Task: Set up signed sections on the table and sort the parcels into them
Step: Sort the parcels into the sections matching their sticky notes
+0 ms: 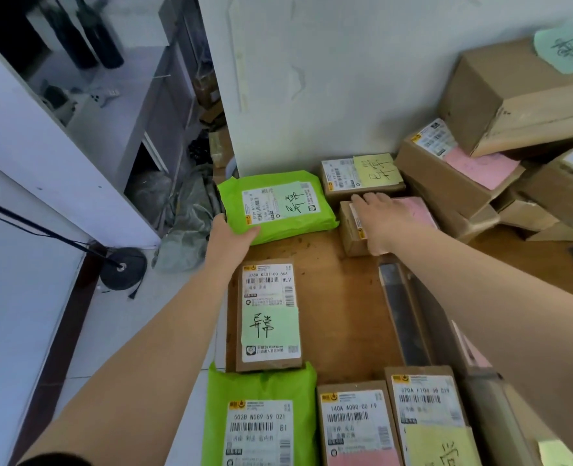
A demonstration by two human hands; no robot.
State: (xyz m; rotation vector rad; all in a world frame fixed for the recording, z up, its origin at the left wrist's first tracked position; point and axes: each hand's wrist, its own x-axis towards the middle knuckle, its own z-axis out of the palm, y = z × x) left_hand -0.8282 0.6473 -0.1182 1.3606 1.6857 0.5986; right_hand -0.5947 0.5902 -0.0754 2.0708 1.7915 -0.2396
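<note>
My left hand [228,237] grips the near left corner of a bright green mailer bag [278,206] with a pale green handwritten note, lying at the far left of the wooden table [345,297]. My right hand [377,218] rests flat on a small cardboard box [352,235] with a pink note, to the right of the bag. Behind it sits a box with a yellow note [362,176]. Nearer me lie a long box with a green note [268,317], another green mailer [261,418], and two boxes [357,428] [429,422] with pink and yellow notes.
A stack of larger cardboard boxes [500,105] fills the far right against the white wall, one with a pink sheet and one with a green note. A dark flat item [403,311] lies along the table's right. A lamp base [123,267] and grey bags sit on the floor at left.
</note>
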